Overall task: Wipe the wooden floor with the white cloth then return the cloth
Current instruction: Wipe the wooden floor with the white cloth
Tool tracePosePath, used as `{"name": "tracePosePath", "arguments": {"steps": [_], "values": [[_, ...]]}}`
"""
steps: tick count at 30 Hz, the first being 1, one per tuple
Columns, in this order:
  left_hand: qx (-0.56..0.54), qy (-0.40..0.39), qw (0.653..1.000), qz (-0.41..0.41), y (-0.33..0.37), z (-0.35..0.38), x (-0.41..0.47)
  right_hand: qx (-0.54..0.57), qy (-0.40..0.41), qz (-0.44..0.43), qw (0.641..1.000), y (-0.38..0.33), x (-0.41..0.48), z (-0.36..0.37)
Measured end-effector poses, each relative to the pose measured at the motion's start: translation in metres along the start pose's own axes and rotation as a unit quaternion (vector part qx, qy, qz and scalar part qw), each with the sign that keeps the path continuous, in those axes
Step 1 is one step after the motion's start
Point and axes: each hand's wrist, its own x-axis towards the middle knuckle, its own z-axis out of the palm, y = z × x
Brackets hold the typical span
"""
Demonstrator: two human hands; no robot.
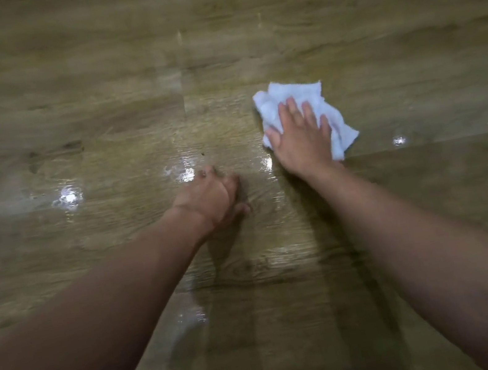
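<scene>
Cloth [294, 91] lies under right hand [301, 138] — fingers spread flat, pressing it. Left hand [210, 197], curled, sits empty at its 8 o'clock.

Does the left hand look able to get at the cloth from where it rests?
Probably yes. The left hand rests on the floor beside the cloth, with bare floor between; only the right hand pressing on it covers part.

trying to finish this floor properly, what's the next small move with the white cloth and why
Probably slide the crumpled white cloth leftward. The right hand presses flat on it, and the glossy brown wooden floor shows shiny wet-looking streaks just left of the cloth, near the left hand, which rests on the boards and holds nothing.
</scene>
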Motion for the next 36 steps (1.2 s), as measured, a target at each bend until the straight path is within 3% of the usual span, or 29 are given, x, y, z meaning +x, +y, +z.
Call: {"name": "tracePosePath", "arguments": {"steps": [3, 6, 11, 17, 21, 26, 30, 33, 36], "values": [[-0.001, 0.036, 0.998, 0.058, 0.024, -0.008, 0.021, -0.015, -0.006, -0.058, 0.998, 0.002, -0.057, 0.009], [-0.009, -0.006, 0.998, 0.062, 0.042, -0.012, 0.031, -0.02, -0.032, -0.1, 0.994, 0.033, -0.048, -0.002], [0.035, -0.019, 0.997, 0.068, 0.047, -0.011, 0.032, 0.006, -0.019, 0.045, 0.999, 0.081, 0.037, -0.03], [0.067, -0.046, 0.992, 0.092, 0.061, -0.025, 0.043, 0.008, 0.021, 0.052, 0.998, 0.05, -0.05, -0.003], [0.064, -0.053, 0.988, 0.127, 0.066, -0.032, 0.048, -0.032, -0.008, -0.003, 0.999, 0.088, -0.074, -0.016], [0.013, -0.067, 0.991, 0.111, 0.065, -0.031, 0.048, -0.018, -0.034, 0.141, 0.989, 0.165, 0.003, -0.052], [-0.002, -0.072, 0.991, 0.111, 0.063, -0.029, 0.052, -0.008, 0.022, 0.179, 0.984, 0.132, -0.022, -0.036], [0.004, -0.072, 0.991, 0.113, 0.064, -0.03, 0.053, -0.05, 0.045, 0.139, 0.988, 0.096, -0.094, -0.009], [0.022, -0.065, 0.991, 0.116, 0.066, -0.03, 0.052, -0.079, 0.035, 0.069, 0.994, 0.104, -0.119, -0.012]]}}
